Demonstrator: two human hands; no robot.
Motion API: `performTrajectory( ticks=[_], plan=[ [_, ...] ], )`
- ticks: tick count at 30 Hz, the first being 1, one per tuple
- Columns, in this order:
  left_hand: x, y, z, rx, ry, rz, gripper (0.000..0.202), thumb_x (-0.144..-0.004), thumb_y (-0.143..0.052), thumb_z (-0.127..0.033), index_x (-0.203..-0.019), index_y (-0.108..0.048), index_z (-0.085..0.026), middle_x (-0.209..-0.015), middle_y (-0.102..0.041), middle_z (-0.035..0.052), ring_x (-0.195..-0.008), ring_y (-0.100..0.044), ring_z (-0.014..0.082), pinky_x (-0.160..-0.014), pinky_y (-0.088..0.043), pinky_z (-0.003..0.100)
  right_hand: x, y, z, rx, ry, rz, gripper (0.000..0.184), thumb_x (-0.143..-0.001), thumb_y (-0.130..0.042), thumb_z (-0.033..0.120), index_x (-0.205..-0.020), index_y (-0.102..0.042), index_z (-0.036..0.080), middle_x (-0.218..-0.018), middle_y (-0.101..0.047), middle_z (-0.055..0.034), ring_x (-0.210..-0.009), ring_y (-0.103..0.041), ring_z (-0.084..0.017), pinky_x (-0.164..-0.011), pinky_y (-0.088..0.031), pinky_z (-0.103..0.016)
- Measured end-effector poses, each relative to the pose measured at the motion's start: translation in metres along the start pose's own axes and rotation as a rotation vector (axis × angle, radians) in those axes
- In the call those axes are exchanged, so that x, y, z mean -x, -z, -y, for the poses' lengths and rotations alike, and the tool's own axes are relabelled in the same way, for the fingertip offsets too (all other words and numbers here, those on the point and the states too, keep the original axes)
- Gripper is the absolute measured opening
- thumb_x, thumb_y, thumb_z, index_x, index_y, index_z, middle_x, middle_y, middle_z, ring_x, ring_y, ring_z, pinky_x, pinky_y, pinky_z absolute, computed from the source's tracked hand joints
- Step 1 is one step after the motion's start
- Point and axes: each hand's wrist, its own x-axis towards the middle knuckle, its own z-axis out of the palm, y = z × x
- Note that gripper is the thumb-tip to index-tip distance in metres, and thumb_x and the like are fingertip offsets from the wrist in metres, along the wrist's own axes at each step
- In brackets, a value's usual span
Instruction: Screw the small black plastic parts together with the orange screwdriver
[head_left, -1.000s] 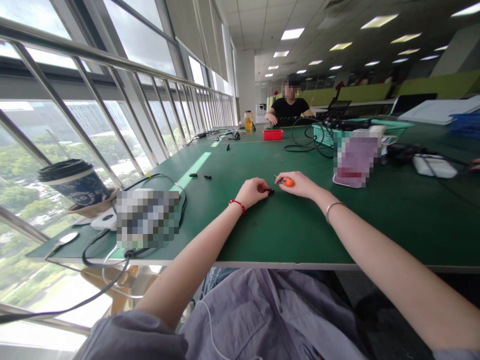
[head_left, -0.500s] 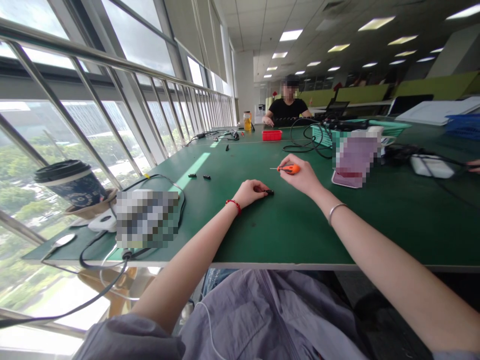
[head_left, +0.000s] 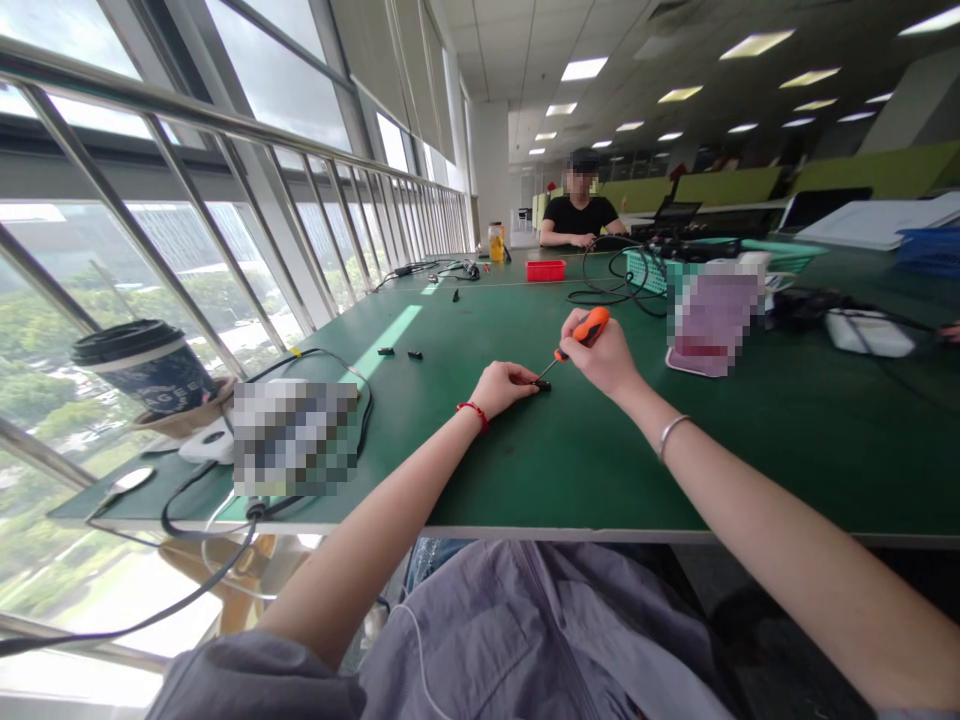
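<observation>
My right hand (head_left: pixel 604 355) is closed round an orange and black screwdriver (head_left: pixel 591 328), tilted with its thin metal shaft pointing down and left. The tip reaches a small black part (head_left: pixel 544 386) on the green table (head_left: pixel 570 470); whether it sits in a screw is too small to tell. My left hand (head_left: pixel 504 388) pinches the near end of that black part between thumb and fingers, low against the tabletop. Two similar small black pieces, one (head_left: pixel 385 351) and another (head_left: pixel 415 355), lie to the left, and a third (head_left: pixel 455 295) lies farther back.
A red bin (head_left: pixel 545 271) and a teal basket (head_left: pixel 646 272) with cables stand toward the back. At right lies a phone-like purple object (head_left: pixel 705 320). A lidded cup (head_left: pixel 146 368) and cables are at left by the railing. A person (head_left: pixel 579 215) sits opposite.
My right hand has tipped the screwdriver from level to steeply slanted and brought its tip down to the black part. The left hand stays nearly still. The person opposite has shifted a hand.
</observation>
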Motion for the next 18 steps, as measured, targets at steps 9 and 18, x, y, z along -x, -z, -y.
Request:
performTrajectory(
  ticks=[9,18],
  plan=[
    [0.0029,0.0013,-0.0039,0.006,0.007,0.013,0.017,-0.068,-0.072,-0.015,-0.084,-0.076,-0.01,-0.079,-0.075,0.0073,-0.067,-0.065,0.0129,-0.076,-0.056,0.027,0.0008,-0.0013,-0.0022,0.028,-0.036,0.038,0.009,-0.062,-0.054,0.02,-0.055,-0.049,0.02,-0.057,-0.05,0.0023,-0.055,-0.045,-0.012,-0.056,-0.035,-0.028],
    [0.0018,0.0011,-0.0021,-0.042,-0.036,0.009,0.016,-0.067,-0.072,-0.016,-0.082,-0.075,-0.011,-0.077,-0.074,0.0061,-0.069,-0.065,0.0137,-0.074,-0.055,0.026,0.0002,-0.0011,-0.0025,0.017,-0.044,0.02,0.009,-0.062,-0.054,0.021,-0.054,-0.048,0.02,-0.057,-0.05,0.0022,-0.054,-0.044,-0.011,-0.055,-0.035,-0.028]
  ],
)
